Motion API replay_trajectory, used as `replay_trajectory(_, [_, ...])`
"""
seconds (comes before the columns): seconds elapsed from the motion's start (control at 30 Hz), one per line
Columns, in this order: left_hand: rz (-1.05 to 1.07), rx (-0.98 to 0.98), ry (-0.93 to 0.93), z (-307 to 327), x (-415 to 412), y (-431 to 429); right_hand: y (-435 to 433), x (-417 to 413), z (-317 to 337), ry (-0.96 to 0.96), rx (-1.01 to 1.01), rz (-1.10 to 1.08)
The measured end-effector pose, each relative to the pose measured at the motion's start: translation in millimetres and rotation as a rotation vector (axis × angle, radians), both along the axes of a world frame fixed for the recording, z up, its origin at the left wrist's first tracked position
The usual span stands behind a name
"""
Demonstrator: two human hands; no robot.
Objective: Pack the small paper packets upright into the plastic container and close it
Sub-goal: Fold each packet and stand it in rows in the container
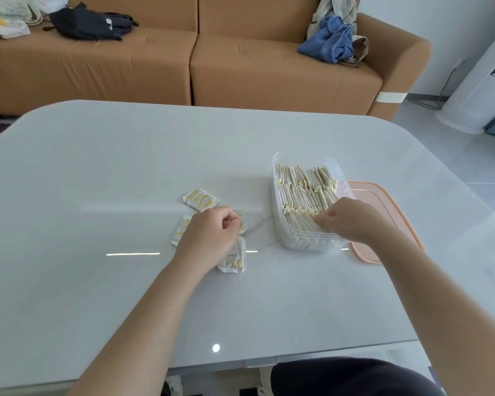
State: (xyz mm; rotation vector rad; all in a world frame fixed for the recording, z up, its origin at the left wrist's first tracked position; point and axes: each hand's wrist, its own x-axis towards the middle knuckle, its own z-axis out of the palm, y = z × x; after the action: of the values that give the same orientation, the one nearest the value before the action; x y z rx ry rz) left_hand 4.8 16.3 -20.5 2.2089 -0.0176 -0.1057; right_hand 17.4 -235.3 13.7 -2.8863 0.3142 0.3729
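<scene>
Head: upright packets (303,190) inside container (309,244)

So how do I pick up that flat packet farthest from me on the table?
Probably pinch the packet across its two long edges, coming from above with thumb and finger. It lies flat and alone on the table, so its thin sides are what fingers can catch.

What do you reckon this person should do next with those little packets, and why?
Likely the left hand lifts one loose packet toward the container. Several lie flat on the table under and around that hand, while the right hand reaches into the nearest row of upright packets, seemingly where one would go. The pink lid lies beside the container, off.
</scene>
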Motion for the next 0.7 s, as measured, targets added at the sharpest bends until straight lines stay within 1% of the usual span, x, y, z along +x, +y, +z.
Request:
replay_trajectory(0.17, [0.003, 0.033, -0.013, -2, 3, 4, 6, 1, -1, -0.030, -0.006, -0.027])
replay_trajectory(0.23, [0.023, 0.055, -0.022, -5, 5, 7, 14, -3, -1, -0.141, -0.030, -0.054])
replay_trajectory(0.3, [0.047, 0.084, -0.020, -9, 6, 11, 28, -12, 2, -0.322, -0.052, -0.047])
replay_trajectory(0.33, [0.052, 0.103, -0.016, -10, 6, 13, 38, -16, 3, -0.407, -0.029, -0.019])
replay_trajectory(0.4, [0.053, 0.137, -0.020, -12, 6, 17, 61, -23, 4, -0.525, 0.084, 0.052])
replay_trajectory(0.47, [0.071, 0.154, -0.046, -12, 7, 26, 84, -27, 2, -0.571, 0.200, 0.147])
replay_trajectory(0.5, [0.088, 0.166, -0.070, -13, 9, 32, 95, -27, 0, -0.561, 0.226, 0.192])
replay_trajectory(0.57, [0.116, 0.219, -0.118, -17, 18, 45, 109, -25, -5, -0.498, 0.178, 0.235])
replay_trajectory(0.63, [0.116, 0.316, -0.149, -22, 31, 57, 118, -22, -12, -0.454, 0.023, 0.250])
replay_trajectory(0.7, [0.072, 0.430, -0.169, -24, 46, 66, 127, -17, -16, -0.432, -0.112, 0.273])
